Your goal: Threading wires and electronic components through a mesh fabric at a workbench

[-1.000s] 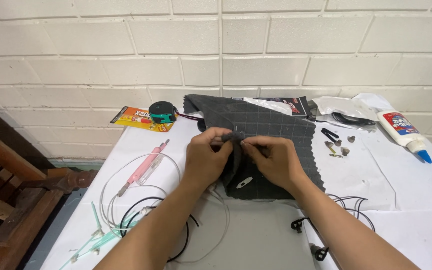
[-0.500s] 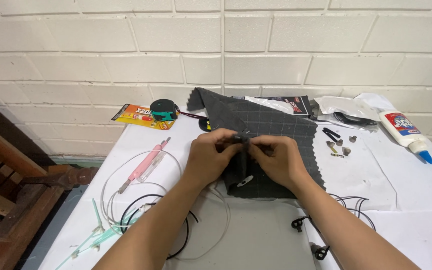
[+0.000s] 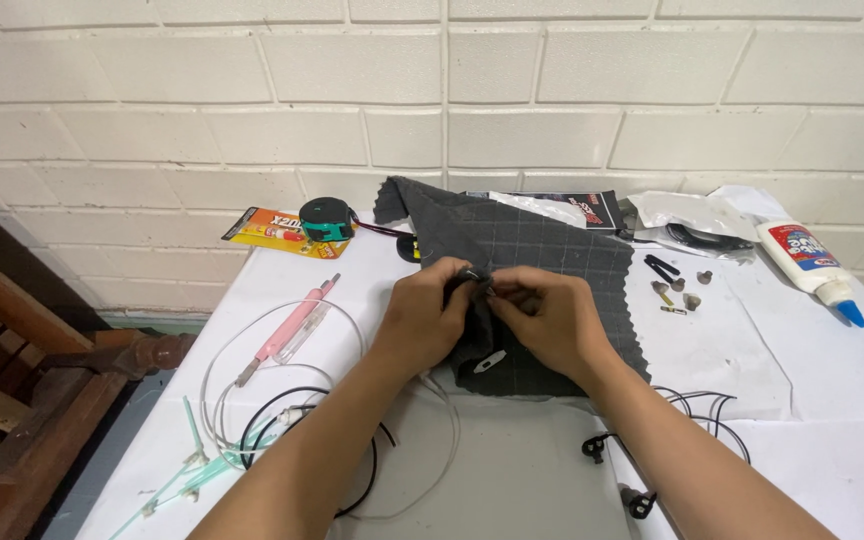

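Both hands meet over the middle of the bench, above a dark grey checked cloth (image 3: 552,270) spread toward the back edge. Left hand (image 3: 430,318) and right hand (image 3: 550,322) pinch the same small black part (image 3: 474,275) between thumb and fingertips, fingers narrow and closed on it; what kind of part it is cannot be told at this size. Held up off the cloth, probably so both thumbs can work it, with the cloth there to catch anything dropped.

A small pale clip (image 3: 490,361) lies on the cloth just below the hands.

Right of the cloth: loose screws and small fittings (image 3: 677,290), grouped within reach. Glue bottle (image 3: 812,270) on its side near the right edge.

Back left corner: tape measure (image 3: 327,220) beside an orange card pack (image 3: 277,232).

Left side: pink pen-like tool (image 3: 287,330), white and black wire loops (image 3: 282,420). More black wires (image 3: 697,405) near the front right.
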